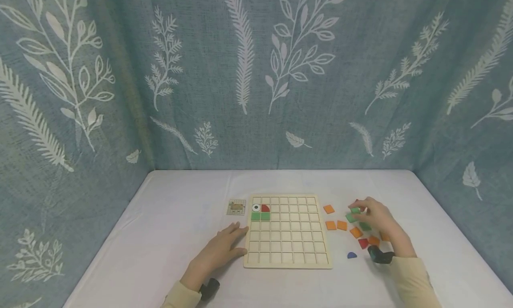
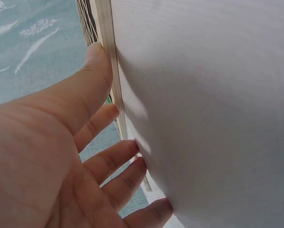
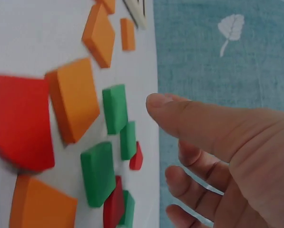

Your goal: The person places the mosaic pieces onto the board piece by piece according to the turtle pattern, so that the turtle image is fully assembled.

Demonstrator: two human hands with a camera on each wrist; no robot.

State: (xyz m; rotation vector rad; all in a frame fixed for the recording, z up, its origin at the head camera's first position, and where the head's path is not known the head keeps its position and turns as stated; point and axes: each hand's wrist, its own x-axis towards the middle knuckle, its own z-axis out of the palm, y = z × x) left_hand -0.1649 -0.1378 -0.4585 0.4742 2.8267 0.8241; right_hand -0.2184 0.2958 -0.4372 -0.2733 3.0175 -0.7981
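Observation:
My left hand [image 1: 222, 248] rests at the left side of a wooden grid board [image 1: 286, 245], fingers extended. In the left wrist view its thumb [image 2: 100, 59] touches the board's edge. Over a scatter of tiles at the right hovers my right hand [image 1: 378, 218], thumb and fingers apart. Green square tiles [image 1: 351, 217] lie beneath its fingertips. The right wrist view shows nothing between the thumb [image 3: 180, 111] and fingers; the green tile [image 3: 115, 109] there lies apart from them. On the board sit an eye tile [image 1: 256, 208], a red quarter-round tile [image 1: 265, 208] and two green squares [image 1: 260, 216].
A small pattern card [image 1: 236, 207] lies beyond my left hand, left of the board. Orange tiles [image 1: 331, 225] spread between the board and my right hand. A red tile [image 1: 363, 243] and a blue half-round [image 1: 352, 255] lie nearer me. A patterned curtain [image 1: 248, 134] surrounds the white table [image 1: 192, 201].

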